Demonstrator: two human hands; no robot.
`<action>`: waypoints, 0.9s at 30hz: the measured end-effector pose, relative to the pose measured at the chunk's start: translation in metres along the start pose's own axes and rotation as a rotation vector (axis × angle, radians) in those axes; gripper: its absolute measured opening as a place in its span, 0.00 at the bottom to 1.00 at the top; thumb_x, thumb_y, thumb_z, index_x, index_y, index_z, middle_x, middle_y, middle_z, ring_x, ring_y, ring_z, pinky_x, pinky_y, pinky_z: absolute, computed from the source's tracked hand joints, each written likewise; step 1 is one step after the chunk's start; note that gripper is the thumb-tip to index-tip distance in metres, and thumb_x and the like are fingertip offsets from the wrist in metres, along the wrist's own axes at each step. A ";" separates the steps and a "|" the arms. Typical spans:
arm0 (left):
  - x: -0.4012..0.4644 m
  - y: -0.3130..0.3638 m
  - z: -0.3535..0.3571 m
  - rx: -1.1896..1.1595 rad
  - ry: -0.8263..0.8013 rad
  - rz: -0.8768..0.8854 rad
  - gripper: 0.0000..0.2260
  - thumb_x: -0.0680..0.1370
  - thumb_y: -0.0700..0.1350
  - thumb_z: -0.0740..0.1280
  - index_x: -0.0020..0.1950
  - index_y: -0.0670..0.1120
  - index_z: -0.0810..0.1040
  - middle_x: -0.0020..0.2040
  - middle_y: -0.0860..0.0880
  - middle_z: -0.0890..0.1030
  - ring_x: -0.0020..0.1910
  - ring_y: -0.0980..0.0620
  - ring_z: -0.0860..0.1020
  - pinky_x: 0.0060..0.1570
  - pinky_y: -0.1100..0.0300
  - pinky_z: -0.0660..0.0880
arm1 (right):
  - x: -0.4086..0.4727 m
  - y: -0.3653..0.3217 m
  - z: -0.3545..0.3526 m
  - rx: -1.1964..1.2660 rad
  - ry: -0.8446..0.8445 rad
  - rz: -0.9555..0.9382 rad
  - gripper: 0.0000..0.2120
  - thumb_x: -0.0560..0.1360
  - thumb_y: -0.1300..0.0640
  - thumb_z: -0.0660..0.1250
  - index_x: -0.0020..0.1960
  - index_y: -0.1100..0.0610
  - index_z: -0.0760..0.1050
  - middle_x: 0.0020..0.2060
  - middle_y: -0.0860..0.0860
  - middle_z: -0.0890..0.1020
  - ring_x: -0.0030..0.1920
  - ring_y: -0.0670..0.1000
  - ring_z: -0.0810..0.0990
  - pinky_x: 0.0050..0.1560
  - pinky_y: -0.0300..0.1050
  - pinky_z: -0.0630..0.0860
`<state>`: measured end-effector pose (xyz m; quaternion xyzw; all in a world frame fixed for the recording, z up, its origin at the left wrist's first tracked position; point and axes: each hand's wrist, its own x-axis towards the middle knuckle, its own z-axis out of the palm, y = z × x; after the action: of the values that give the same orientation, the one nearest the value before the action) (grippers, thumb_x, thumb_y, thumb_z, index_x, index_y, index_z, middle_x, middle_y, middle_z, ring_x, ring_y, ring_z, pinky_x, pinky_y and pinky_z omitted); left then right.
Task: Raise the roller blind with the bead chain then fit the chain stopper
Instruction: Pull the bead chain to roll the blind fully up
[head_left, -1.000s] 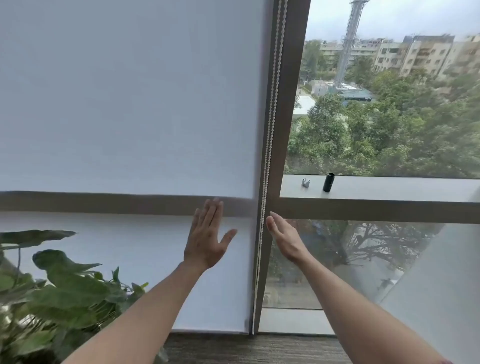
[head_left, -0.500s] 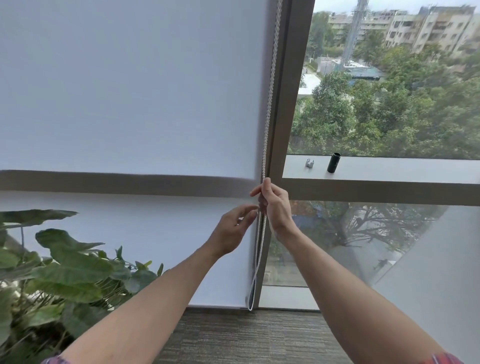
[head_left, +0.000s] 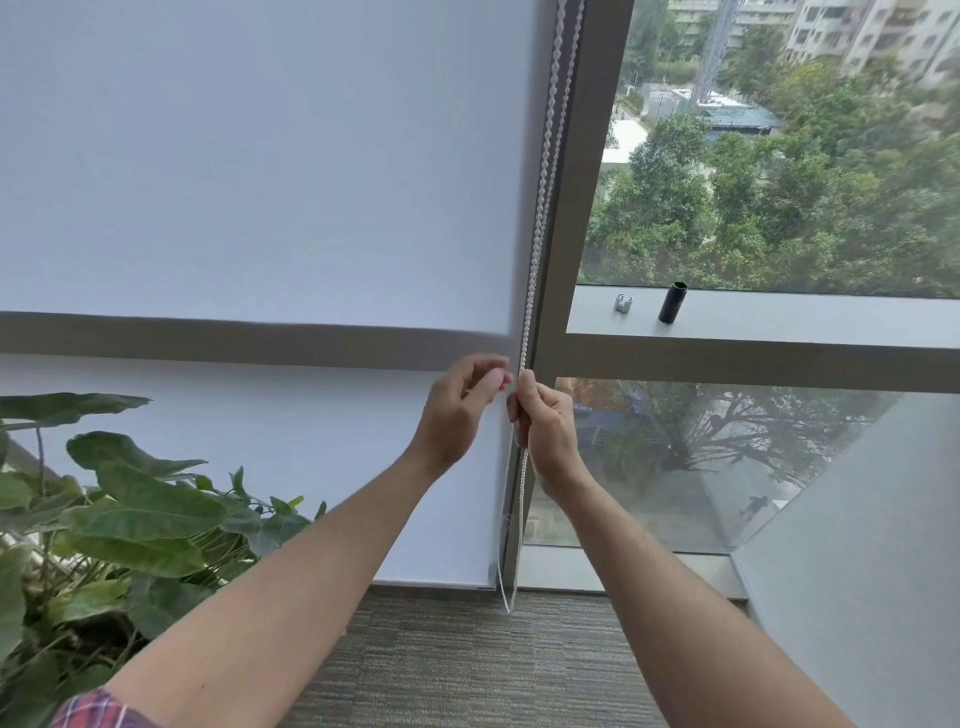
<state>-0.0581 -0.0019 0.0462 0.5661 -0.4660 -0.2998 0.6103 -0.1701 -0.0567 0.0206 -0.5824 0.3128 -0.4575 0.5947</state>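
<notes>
I have my right hand (head_left: 545, 426) clenched around one strand of the bead chain (head_left: 540, 208) at centre frame, just below the window's crossbar, because that height gives me a full downward pull before I must re-grip. My left hand (head_left: 460, 410) sits just beside it with thumb and fingertips pinched together near the chain's other strand — whether it actually has beads between them I cannot tell, but it looks placed to steady the loop or take the alternate pull. The chain is a slim white beaded loop running down the blind's right edge from the top of the frame, its bottom hanging just above the carpet at lower centre. The roller blind (head_left: 260, 182) is a plain pale sheet filling the left half, fully lowered to the floor line. On the sill (head_left: 779, 317) at right stands a small silvery clip (head_left: 623, 303) — likely the stopper, parked within reach — near a black cylinder (head_left: 672, 303).
</notes>
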 end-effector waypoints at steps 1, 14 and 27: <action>0.003 0.010 0.003 -0.035 -0.022 0.038 0.09 0.81 0.41 0.62 0.57 0.43 0.79 0.49 0.45 0.83 0.50 0.54 0.81 0.56 0.55 0.77 | -0.002 0.001 0.003 0.007 -0.001 -0.006 0.26 0.81 0.47 0.58 0.25 0.51 0.71 0.20 0.45 0.65 0.21 0.44 0.61 0.23 0.36 0.57; -0.009 0.027 0.047 -0.355 -0.093 0.050 0.15 0.83 0.46 0.56 0.41 0.45 0.77 0.26 0.55 0.62 0.27 0.51 0.56 0.24 0.62 0.57 | -0.030 0.030 0.002 0.050 0.032 -0.007 0.28 0.83 0.55 0.56 0.24 0.47 0.70 0.19 0.41 0.66 0.21 0.40 0.61 0.22 0.33 0.58; -0.056 -0.039 0.039 -0.279 -0.061 -0.161 0.17 0.84 0.45 0.55 0.39 0.46 0.77 0.25 0.54 0.65 0.25 0.53 0.61 0.20 0.64 0.60 | -0.078 0.092 -0.003 -0.065 -0.023 0.189 0.25 0.80 0.46 0.56 0.25 0.48 0.70 0.21 0.41 0.67 0.24 0.41 0.61 0.27 0.37 0.58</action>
<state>-0.1086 0.0253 -0.0077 0.5019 -0.3914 -0.4267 0.6426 -0.1865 0.0043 -0.0821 -0.5745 0.3742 -0.3825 0.6194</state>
